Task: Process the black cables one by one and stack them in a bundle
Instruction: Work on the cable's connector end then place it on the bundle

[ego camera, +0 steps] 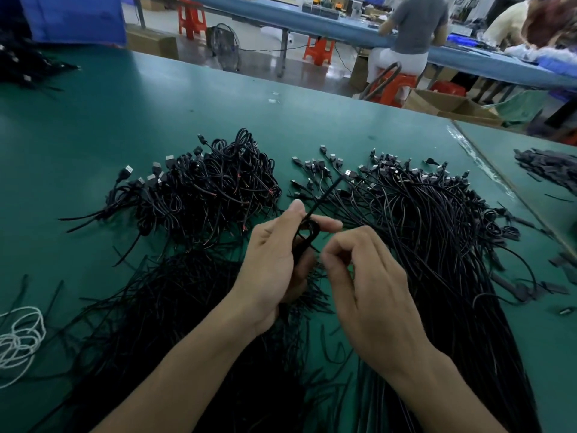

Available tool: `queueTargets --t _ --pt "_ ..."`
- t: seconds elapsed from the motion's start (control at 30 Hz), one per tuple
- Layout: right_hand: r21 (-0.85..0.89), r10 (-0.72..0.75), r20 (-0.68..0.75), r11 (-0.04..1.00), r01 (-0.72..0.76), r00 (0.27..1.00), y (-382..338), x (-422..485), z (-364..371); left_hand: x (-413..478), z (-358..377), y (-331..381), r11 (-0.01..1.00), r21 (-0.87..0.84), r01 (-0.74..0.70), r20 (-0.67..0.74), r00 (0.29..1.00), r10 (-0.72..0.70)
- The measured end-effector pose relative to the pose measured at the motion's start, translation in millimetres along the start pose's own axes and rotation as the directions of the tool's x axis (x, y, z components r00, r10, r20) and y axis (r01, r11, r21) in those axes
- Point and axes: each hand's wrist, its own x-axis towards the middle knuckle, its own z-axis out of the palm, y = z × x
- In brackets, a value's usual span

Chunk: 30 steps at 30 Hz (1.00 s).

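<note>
While the cable (307, 234) is gripped only at its loop, position: held above the tabletop (125, 126), between the two piles, in the left hand (271, 267).
left fingers: curled round the folded loop, thumb pressed on top.
right hand (368, 289): fingers drawn narrow, tips pinched just beside the loop. Whether a strand is held cannot be told.
risk 1: the loop may spring open if thumb pressure is eased. The cable looks stiff and no tie is seen on it.
risk 2: the free tail may be snagged in the right pile (421, 214) just beyond it, and neighbouring cables dragged along.
risk 3: the left pile (206, 189) of coiled cables could be disturbed if the coil is dropped on it loosely.
long axis: the loop is laid along the left palm, near to far.
pointing: the tail is aimed up and away to the right, toward the plug ends of the right pile.
</note>
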Motion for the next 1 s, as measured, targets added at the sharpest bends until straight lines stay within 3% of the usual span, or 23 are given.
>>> queueTargets --t 0.13,0.3,0.43,0.57,0.67,0.83,1.0 --pt "0.222 0.326 0.021 0.92 -0.322 0.945 -10 0 4 0 2 -3 0.997 0.02 -0.075 -0.069 0.995 0.076" --pt "0.302 0.359 -0.022 0.892 -0.336 0.933 -16 3 3 0 1 -4 0.994 0.045 -0.103 -0.062 0.992 0.105" --pt "0.179 0.334 -0.027 0.929 -0.324 0.942 -13 5 2 1 1 -6 0.996 0.02 -0.088 -0.051 0.995 0.088" --pt "-0.146 0.071 0.07 0.987 -0.06 0.995 -12 4 -1 2 -2 -8 0.998 0.021 -0.057 -0.076 0.995 0.059" --pt "-0.348 -0.07 0.223 0.926 0.146 0.972 -9 7 -5 3 -4 -10 0.998 0.064 -0.006 -0.078 0.997 0.011" --pt "-0.431 -0.193 0.335 0.839 0.333 0.922 -14 10 -11 4 -1 -12 0.999 0.036 0.017 -0.028 0.999 -0.016" --pt "-0.361 -0.332 0.381 0.806 0.469 0.863 -14 20 -21 5 -13 -10 0.932 0.233 0.277 0.125 0.942 -0.311"
